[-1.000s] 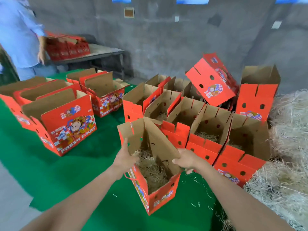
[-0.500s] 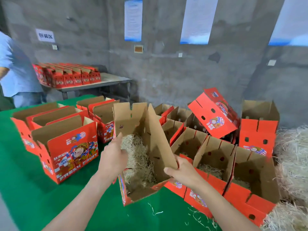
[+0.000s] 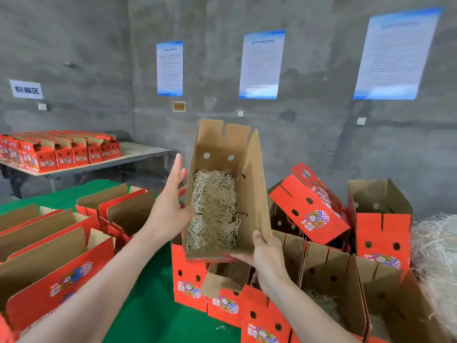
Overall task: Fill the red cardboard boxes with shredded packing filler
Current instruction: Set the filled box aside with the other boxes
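Observation:
I hold one red cardboard box [image 3: 254, 194] up in the air, tipped so its open top faces me and its brown inside shows. Pale shredded filler [image 3: 214, 209] lies packed against its bottom. My left hand [image 3: 170, 206] lies flat against the box's left wall, fingers straight and pointing up. My right hand [image 3: 265, 256] grips the lower right corner, thumb over the rim. Below stand several open red boxes [image 3: 259, 315], some with filler in them. A heap of loose filler [image 3: 435, 263] lies at the right edge.
More open red boxes [image 3: 54, 268] stand on the green floor covering [image 3: 153, 315] at the left. One box [image 3: 309, 206] lies tipped on the pile at the right. A table [image 3: 138, 151] with closed red boxes stands at the back left by the grey wall.
The filled box has risen from the floor to chest height and tipped toward me. My left hand has opened flat against its side. My view has swung upward.

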